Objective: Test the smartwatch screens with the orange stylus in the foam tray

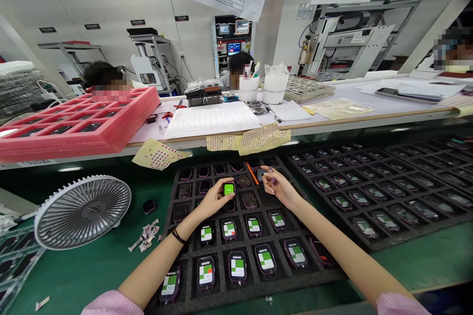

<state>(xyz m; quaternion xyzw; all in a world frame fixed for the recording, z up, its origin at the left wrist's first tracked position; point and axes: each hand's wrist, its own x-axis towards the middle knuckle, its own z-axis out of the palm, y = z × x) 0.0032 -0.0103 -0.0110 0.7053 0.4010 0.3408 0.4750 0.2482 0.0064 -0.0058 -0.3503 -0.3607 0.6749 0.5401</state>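
Note:
My left hand is closed around a smartwatch body whose screen glows bright green, held above the black foam tray. To its right, my right hand is pinched over the tray's far part. A small purple and yellowish bit shows at its fingertips, too small to name. Just beside those fingers is a dark grey rounded piece; whether the hand touches it I cannot tell. An orange stick lies between the two hands. Watch bodies with lit green-and-white screens fill the tray's near rows; those farther back are dark.
A second foam tray of watches lies at the right. On the left are a grey fan, a loose watch body and small white strips. A raised shelf behind bears a pink foam tray and papers. People sit beyond.

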